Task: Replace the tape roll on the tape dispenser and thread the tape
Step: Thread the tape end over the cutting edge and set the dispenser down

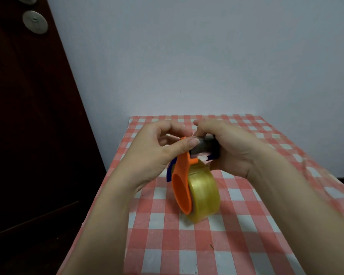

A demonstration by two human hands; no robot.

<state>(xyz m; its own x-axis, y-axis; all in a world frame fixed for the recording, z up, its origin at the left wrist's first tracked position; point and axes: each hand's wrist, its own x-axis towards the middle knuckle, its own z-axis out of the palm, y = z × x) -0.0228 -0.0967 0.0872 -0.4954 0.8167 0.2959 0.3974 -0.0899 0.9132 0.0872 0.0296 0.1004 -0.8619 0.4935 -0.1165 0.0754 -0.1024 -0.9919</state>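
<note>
Right now both hands are holding the orange tape dispenser (182, 181) up above the bench (246, 225), which is wearing a red-and-white checked cloth. The left hand (157, 153) is gripping the dispenser's orange top with thumb and curled fingers, while the right hand (228, 147) is curling around its dark metal cutter end (207, 146). A clear yellowish tape roll (204, 195) is sitting on the dispenser's hub, hanging below the hands.
</note>
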